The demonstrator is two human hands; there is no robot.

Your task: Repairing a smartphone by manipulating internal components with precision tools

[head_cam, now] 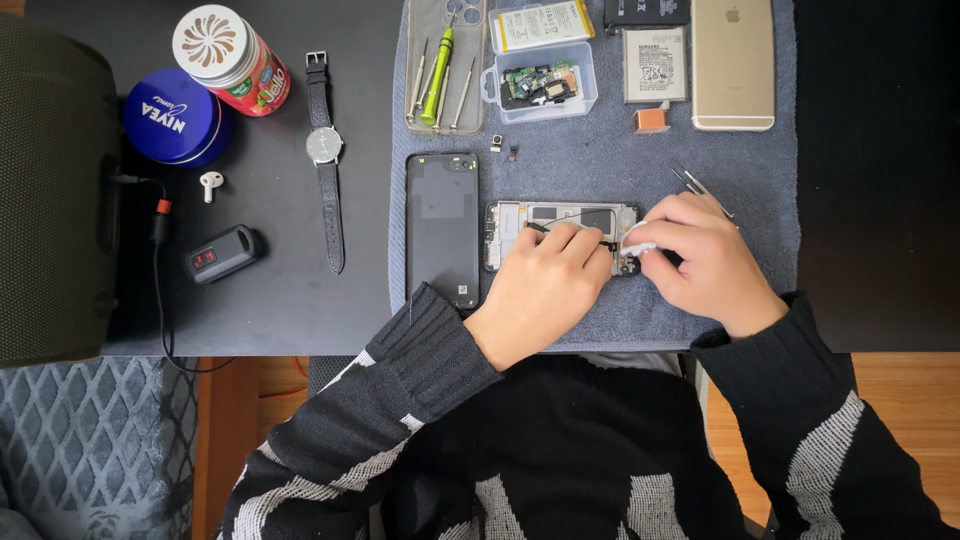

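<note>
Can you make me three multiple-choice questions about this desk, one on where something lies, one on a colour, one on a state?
1. Where does the wristwatch lie?
A. on the grey mat
B. on the black desk left of the mat
C. in the clear box

2. What colour is the round tin?
A. blue
B. green
C. orange

3. How is the phone under the hands?
A. sealed with its back on
C. wrapped in foil
B. opened, insides showing

Answers: 1 B, the watch sits on bare desk beside the mat. 2 A, its lid is blue. 3 B, the left hand and right hand rest on the bared frame, with a black back cover lying beside it.
</note>
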